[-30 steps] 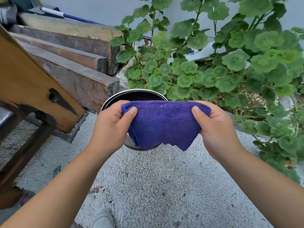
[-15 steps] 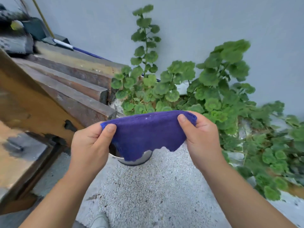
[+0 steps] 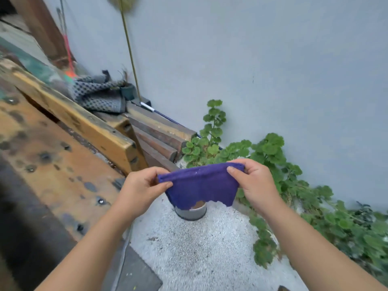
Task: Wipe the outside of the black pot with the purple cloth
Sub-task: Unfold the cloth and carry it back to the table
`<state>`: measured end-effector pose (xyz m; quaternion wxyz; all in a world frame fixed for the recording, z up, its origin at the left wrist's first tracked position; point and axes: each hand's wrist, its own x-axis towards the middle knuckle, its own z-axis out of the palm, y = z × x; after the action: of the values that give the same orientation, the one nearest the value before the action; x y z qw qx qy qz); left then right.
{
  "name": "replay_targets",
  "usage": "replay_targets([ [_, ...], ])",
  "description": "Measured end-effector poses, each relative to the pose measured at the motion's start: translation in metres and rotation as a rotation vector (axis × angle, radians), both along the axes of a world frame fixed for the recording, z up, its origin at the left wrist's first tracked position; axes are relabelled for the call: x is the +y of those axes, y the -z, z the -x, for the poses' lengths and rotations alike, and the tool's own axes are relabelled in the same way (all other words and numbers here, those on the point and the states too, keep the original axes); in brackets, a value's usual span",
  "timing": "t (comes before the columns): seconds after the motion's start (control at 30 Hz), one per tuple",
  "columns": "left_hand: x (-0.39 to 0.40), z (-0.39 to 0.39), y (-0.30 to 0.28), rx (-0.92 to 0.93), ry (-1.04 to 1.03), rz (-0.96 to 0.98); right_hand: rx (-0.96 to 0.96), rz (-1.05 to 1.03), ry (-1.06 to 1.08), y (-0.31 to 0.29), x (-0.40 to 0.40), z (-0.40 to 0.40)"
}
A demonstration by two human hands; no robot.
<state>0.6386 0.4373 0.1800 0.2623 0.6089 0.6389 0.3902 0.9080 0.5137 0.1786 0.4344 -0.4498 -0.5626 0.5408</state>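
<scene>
The purple cloth (image 3: pixel 201 186) is stretched in the air between both hands. Its left top corner is pinched between thumb and fingers of the left hand (image 3: pixel 141 191), and its right top corner is pinched likewise by the right hand (image 3: pixel 255 184). The ragged lower edge hangs in front of the pot (image 3: pixel 191 211), which stands on the pebbled ground (image 3: pixel 199 250) below and beyond the hands; contact between cloth and pot does not appear to be made, though the overlap makes this hard to judge.

Compared with half a second ago, the cloth is held higher and farther from the pot, and much more of the grey wall (image 3: pixel 252 70) and the worn wooden bench (image 3: pixel 63 164) is taken in.

The cloth is a fuzzy terry weave. The pot is round, with a shiny metallic side. Round-leaved green plants (image 3: pixel 270 152) are spread along the wall.
</scene>
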Motion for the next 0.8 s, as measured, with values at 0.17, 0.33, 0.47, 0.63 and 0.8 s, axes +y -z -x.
replay_targets([
  [0.17,-0.059,0.003,-0.066,-0.040,-0.117,-0.115,-0.084,-0.070,-0.012,-0.069,-0.052,0.004],
  [0.33,-0.106,0.018,-0.096,-0.311,-0.199,-0.180,-0.056,-0.170,-0.042,-0.107,-0.096,0.031],
  [0.47,-0.147,0.051,-0.115,-0.347,-0.255,-0.239,0.011,-0.191,-0.116,-0.124,-0.121,0.075],
  [0.63,-0.223,0.106,-0.129,-0.408,-0.412,-0.298,0.069,-0.218,-0.295,-0.133,-0.148,0.162],
  [0.8,-0.315,0.153,-0.128,-0.367,-0.648,-0.327,0.087,-0.206,-0.536,-0.120,-0.188,0.256],
])
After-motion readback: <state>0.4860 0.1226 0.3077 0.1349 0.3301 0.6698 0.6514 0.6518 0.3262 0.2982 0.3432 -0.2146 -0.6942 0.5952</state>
